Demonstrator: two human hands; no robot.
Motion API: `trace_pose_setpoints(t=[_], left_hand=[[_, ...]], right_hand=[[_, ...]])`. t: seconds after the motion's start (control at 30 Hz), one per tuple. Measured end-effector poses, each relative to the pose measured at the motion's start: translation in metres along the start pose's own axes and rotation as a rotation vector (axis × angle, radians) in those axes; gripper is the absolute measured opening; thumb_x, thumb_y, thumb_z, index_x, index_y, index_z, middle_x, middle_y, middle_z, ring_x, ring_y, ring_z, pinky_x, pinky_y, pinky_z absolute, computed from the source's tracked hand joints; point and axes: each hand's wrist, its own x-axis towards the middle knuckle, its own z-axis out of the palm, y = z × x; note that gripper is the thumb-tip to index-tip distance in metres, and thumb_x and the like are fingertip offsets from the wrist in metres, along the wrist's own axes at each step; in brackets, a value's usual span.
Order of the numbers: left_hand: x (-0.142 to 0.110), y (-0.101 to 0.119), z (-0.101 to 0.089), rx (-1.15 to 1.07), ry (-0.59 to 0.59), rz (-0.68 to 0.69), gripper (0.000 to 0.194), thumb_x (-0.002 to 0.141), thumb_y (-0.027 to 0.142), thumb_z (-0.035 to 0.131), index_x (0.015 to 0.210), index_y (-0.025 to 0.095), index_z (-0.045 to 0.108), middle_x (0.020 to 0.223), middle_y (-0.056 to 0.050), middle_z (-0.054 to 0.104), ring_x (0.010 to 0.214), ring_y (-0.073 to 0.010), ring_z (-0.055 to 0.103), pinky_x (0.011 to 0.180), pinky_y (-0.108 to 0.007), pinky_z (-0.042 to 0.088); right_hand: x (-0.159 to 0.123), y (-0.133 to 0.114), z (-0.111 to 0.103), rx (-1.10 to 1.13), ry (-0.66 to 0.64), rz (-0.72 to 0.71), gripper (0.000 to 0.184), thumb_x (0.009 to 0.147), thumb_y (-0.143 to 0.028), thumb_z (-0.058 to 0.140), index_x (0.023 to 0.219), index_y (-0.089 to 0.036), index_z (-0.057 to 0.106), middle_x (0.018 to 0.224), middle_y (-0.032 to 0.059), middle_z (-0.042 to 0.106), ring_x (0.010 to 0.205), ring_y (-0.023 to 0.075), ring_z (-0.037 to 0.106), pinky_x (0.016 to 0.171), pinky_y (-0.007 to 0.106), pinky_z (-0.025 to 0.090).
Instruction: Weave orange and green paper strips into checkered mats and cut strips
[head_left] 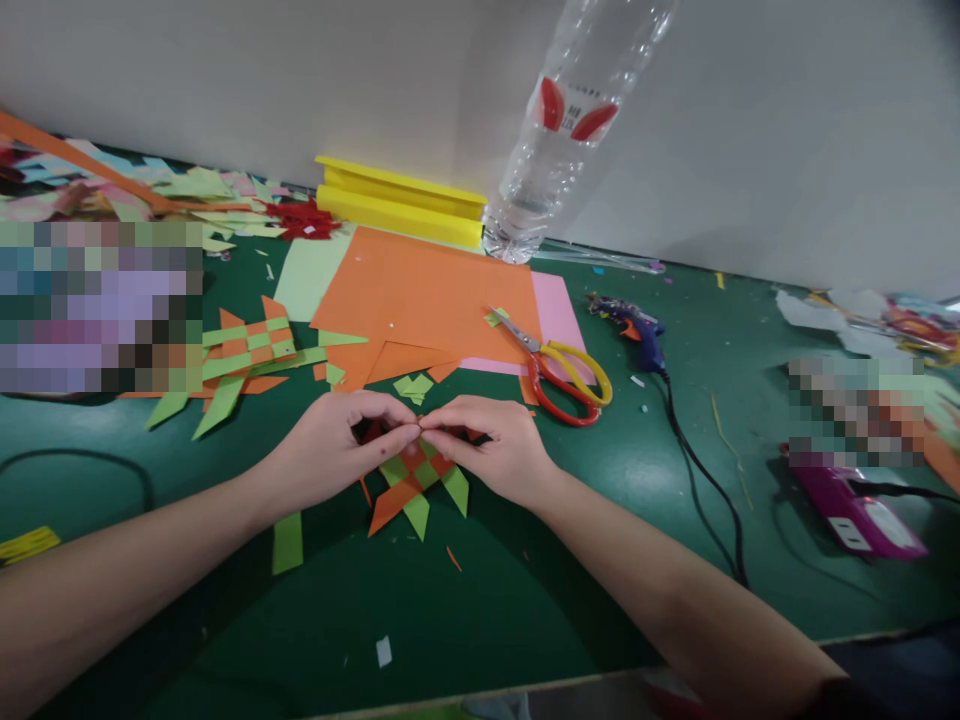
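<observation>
My left hand (360,440) and my right hand (495,445) meet fingertip to fingertip, each in a pinch. Whatever lies between the fingertips is too small to make out. Right below them is a woven piece of orange and green paper strips (426,472), its pointed ends sticking out toward me and its far part hidden by my hands. Several small green paper bits (413,388) lie just beyond my fingers. To the left rests another woven green and orange paper piece (251,345). Scissors (566,375) with red and yellow handles lie beyond my right hand, partly on orange paper sheets (427,290).
A glue gun (634,330) with a black cord lies at right, near a magenta device (862,515). A clear plastic bottle (570,130) and a folded yellow paper strip (401,205) stand by the wall. Paper scraps (217,185) pile up at far left.
</observation>
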Motion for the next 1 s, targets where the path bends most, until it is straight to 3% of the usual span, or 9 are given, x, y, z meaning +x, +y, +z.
trace_pose_setpoints(t=[0.7, 1.0], left_hand=[[-0.0008, -0.0026, 0.0003, 0.001, -0.016, 0.031, 0.028, 0.087, 0.041, 0.056, 0.074, 0.020, 0.070, 0.070, -0.001, 0.069, 0.057, -0.0114, 0.056, 0.052, -0.021, 0.042], [-0.0012, -0.0022, -0.0018, -0.024, -0.033, 0.039, 0.028, 0.088, 0.040, 0.056, 0.074, 0.020, 0.071, 0.072, -0.001, 0.069, 0.058, -0.0113, 0.057, 0.054, -0.022, 0.042]], right_hand=[[-0.0002, -0.0022, 0.0024, -0.005, 0.009, -0.018, 0.012, 0.088, -0.019, 0.058, 0.083, -0.020, 0.069, 0.071, 0.0002, 0.068, 0.061, 0.0092, 0.060, 0.059, 0.022, 0.050], [0.0012, -0.0037, 0.0006, -0.044, 0.017, -0.104, 0.011, 0.089, -0.019, 0.059, 0.084, -0.020, 0.069, 0.070, -0.0003, 0.069, 0.061, 0.0095, 0.062, 0.061, 0.022, 0.051]])
